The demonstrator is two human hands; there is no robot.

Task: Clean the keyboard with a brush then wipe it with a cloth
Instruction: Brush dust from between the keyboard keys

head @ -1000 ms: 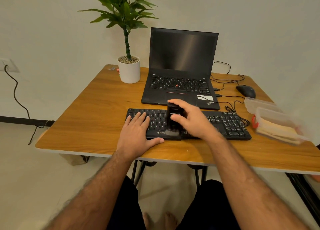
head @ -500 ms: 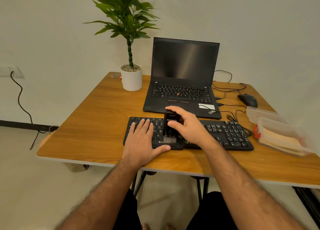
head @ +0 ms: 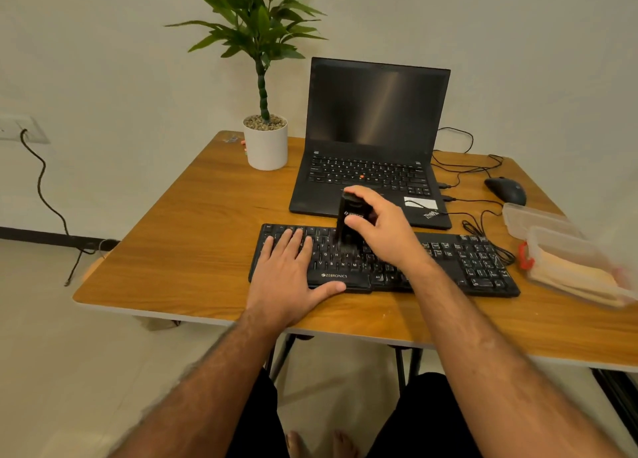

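Observation:
A black keyboard (head: 462, 267) lies near the front of the wooden table (head: 193, 236). My left hand (head: 286, 271) rests flat on the keyboard's left end, fingers straight, thumb along the front edge. My right hand (head: 383, 229) grips a black brush (head: 350, 231) held upright, its bristles down on the keys in the middle rows. A folded beige cloth (head: 573, 278) lies in a clear plastic box at the right.
An open black laptop (head: 376, 126) stands just behind the keyboard. A potted plant (head: 266, 140) sits at the back left. A black mouse (head: 505, 190) and cables lie at the back right. Clear plastic boxes (head: 538, 219) crowd the right edge.
The brush has moved from the keyboard's front edge back up to the middle and upper key rows. My left hand has stayed in place. The camera has tilted.

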